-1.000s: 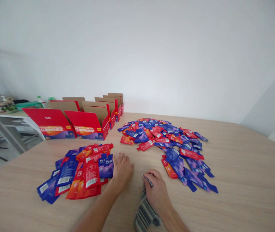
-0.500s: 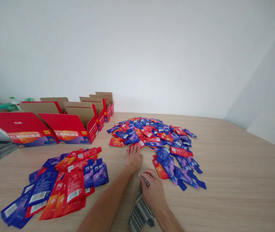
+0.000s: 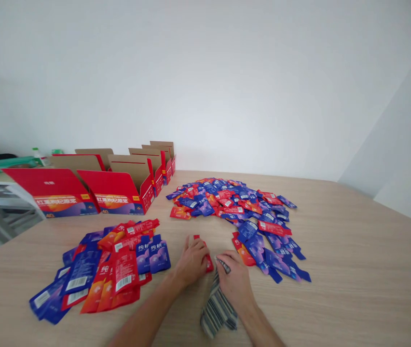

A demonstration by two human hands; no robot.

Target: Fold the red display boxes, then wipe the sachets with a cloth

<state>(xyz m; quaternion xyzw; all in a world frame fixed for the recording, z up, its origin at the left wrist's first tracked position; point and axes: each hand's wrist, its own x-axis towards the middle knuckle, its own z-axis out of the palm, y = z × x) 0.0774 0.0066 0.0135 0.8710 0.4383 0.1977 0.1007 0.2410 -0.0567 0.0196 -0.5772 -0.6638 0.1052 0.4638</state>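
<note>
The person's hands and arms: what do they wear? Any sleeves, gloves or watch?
Both forearms are bare to the picture's edge: no sleeves show. The left hand and the right hand wear no gloves, and no ring, watch or band is visible. The grey-striped cloth under the right hand seems loose, not a sleeve.

Shows two bare hands, left hand (image 3: 191,260) and right hand (image 3: 235,282), plus forearms (image 3: 147,313) uncovered right to frame bottom. Shows grey-and-white striped fabric (image 3: 218,313) by right wrist; cannot tell whether sleeve or loose cloth.
</note>
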